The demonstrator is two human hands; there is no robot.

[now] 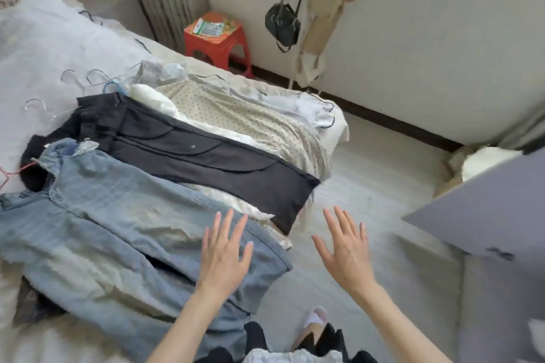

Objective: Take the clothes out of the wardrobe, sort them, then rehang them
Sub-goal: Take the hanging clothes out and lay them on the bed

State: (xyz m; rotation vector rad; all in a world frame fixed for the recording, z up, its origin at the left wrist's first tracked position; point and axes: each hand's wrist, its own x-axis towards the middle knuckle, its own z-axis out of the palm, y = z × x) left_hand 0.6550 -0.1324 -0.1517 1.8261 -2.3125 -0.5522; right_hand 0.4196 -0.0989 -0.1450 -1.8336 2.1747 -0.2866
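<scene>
- Head view: the left hand (pixel 225 255) hovers over or rests on the light jeans (pixel 118 233), fingers straight and spread; the right hand (pixel 346 247) is spread over the floor, empty.
- Risk, as I judge it: jeans and black trousers (pixel 191 156) overhang the bed (pixel 44 47) edge and could slide off.
- Denim looks stiff and creased; wire hangers (pixel 73 82) lie thin and tangle-prone.
</scene>
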